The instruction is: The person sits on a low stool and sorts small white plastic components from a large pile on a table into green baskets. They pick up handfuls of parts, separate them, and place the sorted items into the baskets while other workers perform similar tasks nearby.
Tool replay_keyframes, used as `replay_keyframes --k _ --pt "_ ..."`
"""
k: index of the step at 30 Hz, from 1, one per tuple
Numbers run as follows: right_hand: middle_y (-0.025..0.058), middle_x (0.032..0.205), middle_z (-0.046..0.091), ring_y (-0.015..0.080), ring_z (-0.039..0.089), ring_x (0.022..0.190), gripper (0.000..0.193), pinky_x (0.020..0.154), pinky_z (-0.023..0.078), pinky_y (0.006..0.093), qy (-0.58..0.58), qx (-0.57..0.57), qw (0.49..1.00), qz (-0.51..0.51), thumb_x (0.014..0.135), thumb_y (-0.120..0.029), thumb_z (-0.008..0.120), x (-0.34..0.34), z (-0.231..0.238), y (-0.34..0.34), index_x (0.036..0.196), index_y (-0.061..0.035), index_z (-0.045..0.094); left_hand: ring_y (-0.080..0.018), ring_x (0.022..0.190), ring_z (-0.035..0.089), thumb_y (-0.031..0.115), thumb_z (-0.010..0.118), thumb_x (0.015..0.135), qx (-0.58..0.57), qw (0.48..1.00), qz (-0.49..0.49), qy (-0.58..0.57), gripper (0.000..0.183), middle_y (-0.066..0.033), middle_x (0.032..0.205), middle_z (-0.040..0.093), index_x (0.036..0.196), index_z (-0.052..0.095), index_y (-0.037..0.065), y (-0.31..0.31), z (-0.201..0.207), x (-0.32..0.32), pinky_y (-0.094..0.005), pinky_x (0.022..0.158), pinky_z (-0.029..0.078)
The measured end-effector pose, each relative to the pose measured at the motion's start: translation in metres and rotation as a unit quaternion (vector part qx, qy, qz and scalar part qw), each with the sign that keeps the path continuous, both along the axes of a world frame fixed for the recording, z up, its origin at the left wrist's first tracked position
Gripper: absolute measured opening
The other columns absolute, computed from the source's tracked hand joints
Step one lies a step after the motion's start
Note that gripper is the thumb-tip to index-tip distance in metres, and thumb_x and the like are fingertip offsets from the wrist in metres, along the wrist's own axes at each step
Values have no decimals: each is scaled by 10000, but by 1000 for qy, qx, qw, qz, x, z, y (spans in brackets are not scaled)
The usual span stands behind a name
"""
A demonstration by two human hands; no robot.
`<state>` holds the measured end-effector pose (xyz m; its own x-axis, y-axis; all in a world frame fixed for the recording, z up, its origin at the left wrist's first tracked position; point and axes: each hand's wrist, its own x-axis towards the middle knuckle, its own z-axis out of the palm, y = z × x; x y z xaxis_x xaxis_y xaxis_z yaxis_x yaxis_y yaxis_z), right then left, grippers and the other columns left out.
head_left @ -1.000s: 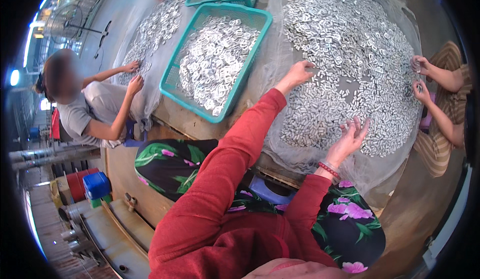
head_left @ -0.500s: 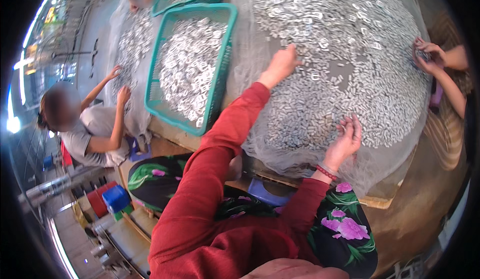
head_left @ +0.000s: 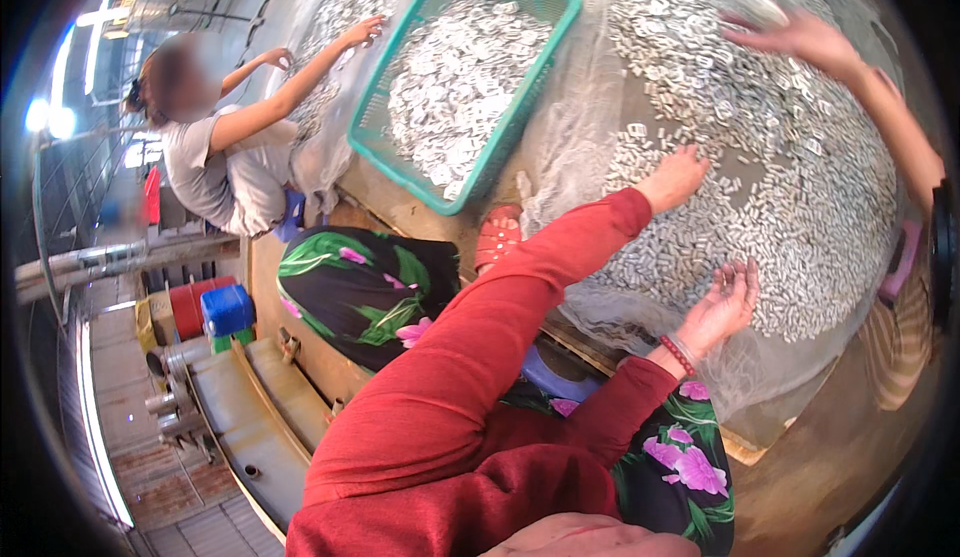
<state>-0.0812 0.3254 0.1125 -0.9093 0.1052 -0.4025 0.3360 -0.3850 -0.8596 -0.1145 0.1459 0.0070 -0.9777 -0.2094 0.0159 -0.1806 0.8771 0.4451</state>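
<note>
A wide heap of small silver-grey metal pieces (head_left: 650, 242) lies on a translucent sheet (head_left: 575, 107); short, tube-like pieces are nearest me. Farther back and scattered on top are larger flat metal pieces with holes (head_left: 660, 17). My left hand (head_left: 675, 179) reaches into the heap, fingers drawn together and pointing down; whatever lies between the fingertips is too small to make out. Closer to me, at the heap's near edge, my right hand (head_left: 728, 307) rests palm up with its fingers loosely curled and apart. I see nothing held in it.
A green plastic basket (head_left: 545, 67) full of flat metal pieces stands left of the heap. A co-worker's hand (head_left: 800, 37) reaches over the heap from the right, holding blurred flat pieces. Another person (head_left: 215, 137) sits at far left by a second heap (head_left: 340, 12).
The view has shifted, with the basket now farther right and higher. My left hand is closer to my right hand. The co-worker's hand at right has moved out over the heap.
</note>
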Motion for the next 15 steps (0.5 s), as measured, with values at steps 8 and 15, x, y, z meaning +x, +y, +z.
replay_keyframes --k 8,15 --pt "60 878 566 128 521 742 229 658 440 248 -9 -51 998 -19 860 -17 472 -1 -7 8 1073 21 546 -311 817 614 67 476 832 231 957 159 79 193 -175 867 624 972 591 1 -38 42 24 -377 716 491" --pt "55 857 565 125 525 740 237 650 444 255 2 -109 994 -21 853 -25 483 4 -7 5 1079 25 536 -220 833 574 333 479 857 556 769 317 11 337 -93 889 569 918 583 17 -114 30 31 -353 691 505"
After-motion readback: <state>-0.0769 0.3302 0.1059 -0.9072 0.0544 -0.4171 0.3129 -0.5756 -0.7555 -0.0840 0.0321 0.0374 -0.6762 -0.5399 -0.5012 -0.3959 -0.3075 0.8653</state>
